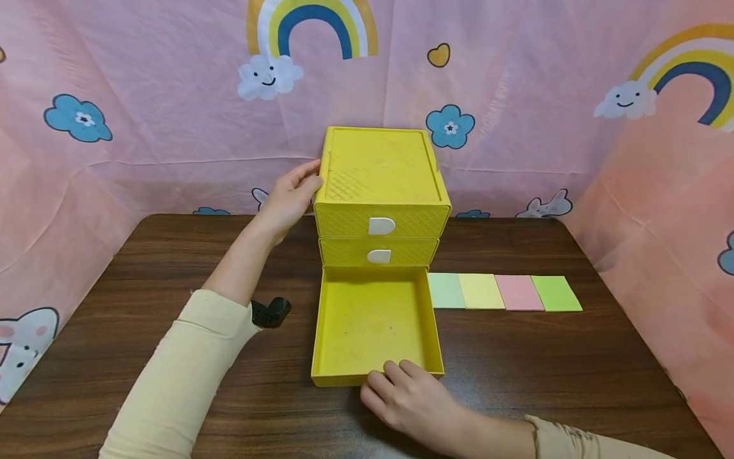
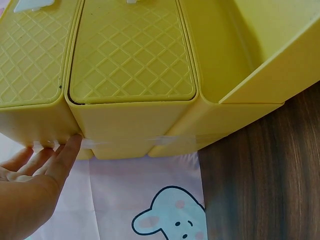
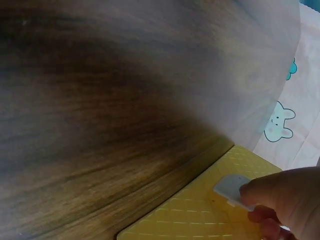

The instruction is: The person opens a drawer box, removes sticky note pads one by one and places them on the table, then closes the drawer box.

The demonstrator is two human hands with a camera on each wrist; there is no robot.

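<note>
A yellow three-drawer box stands on the table, its upper two drawers closed behind white tab handles. Its bottom drawer is pulled far out and has nothing in it. With extended fingers, my left hand touches the left side of the box near the top; the left wrist view shows those fingertips against the side wall. At the drawer's front, my right hand pinches its white handle, thumb on the tab. In the head view this handle is hidden by the hand.
To the right of the box, square note pads lie in a row: mint, yellow, pink and green. The mint one sits right by the drawer's edge. A pink patterned cloth hangs behind the dark wooden table.
</note>
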